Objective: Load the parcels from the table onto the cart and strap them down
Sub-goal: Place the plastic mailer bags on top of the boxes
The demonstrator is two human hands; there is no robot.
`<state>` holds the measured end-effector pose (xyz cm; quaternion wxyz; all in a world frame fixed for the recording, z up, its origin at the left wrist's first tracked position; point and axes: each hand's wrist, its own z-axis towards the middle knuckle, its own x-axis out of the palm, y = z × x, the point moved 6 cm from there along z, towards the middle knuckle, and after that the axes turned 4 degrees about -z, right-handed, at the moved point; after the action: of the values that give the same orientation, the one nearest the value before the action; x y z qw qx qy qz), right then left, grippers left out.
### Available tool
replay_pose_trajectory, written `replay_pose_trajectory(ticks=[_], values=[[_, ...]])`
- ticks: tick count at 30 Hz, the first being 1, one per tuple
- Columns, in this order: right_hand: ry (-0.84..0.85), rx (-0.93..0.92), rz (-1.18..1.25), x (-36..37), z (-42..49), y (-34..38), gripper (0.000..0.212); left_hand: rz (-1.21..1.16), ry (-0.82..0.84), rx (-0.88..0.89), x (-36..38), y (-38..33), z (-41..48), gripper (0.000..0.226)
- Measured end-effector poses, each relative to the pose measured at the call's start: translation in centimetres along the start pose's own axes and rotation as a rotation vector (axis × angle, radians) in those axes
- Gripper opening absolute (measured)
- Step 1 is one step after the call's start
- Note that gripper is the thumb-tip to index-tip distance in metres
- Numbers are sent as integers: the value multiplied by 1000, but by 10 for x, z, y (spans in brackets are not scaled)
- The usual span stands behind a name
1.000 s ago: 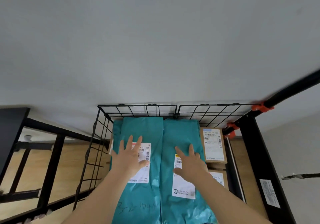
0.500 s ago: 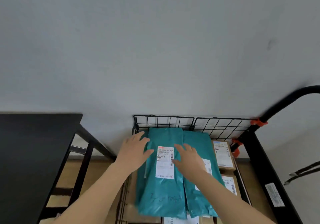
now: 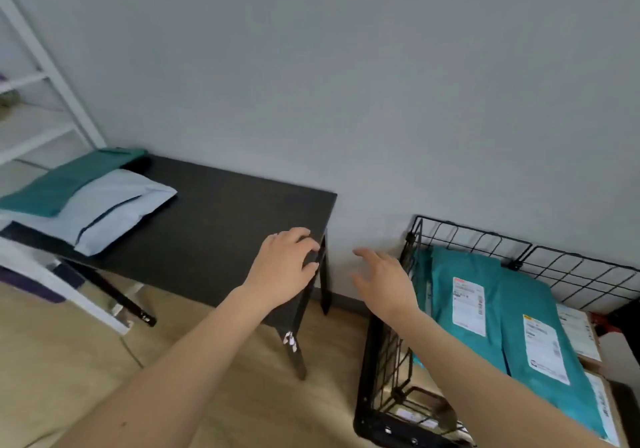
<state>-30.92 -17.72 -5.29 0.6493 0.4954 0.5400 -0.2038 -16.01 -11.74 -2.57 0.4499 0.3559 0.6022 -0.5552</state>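
Black rectangular table (image 3: 207, 226): dark teal plastic mailer (image 3: 65, 181) and pale blue plastic mailer (image 3: 117, 205) at far left end, touching. Black wire-mesh cart (image 3: 381, 361), right of table: two teal labelled mailers (image 3: 464, 292) side by side atop brown cardboard boxes (image 3: 578, 333). Left hand (image 3: 284, 267): loosely curled, empty, over table's right corner. Right hand (image 3: 384, 278): fingers spread, empty, between table and cart.
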Motion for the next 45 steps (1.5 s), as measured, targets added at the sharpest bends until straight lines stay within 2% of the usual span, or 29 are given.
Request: replay_pose_trajectory(ticks=[8, 17, 32, 39, 45], values=[[74, -181, 6, 56, 2, 134, 38, -13, -107, -249, -58, 128, -82, 33], [194, -323, -22, 104, 54, 227, 34, -60, -187, -455, -83, 243, -117, 32], [297, -395, 24, 155, 249, 371, 36, -14, -244, -593, -158, 425, -15, 31], [404, -343, 22, 194, 287, 407, 35, -45, -188, -601, -160, 495, 6, 34], [378, -207, 45, 211, 314, 434, 34, -79, -96, -572, -168, 563, 30, 42]])
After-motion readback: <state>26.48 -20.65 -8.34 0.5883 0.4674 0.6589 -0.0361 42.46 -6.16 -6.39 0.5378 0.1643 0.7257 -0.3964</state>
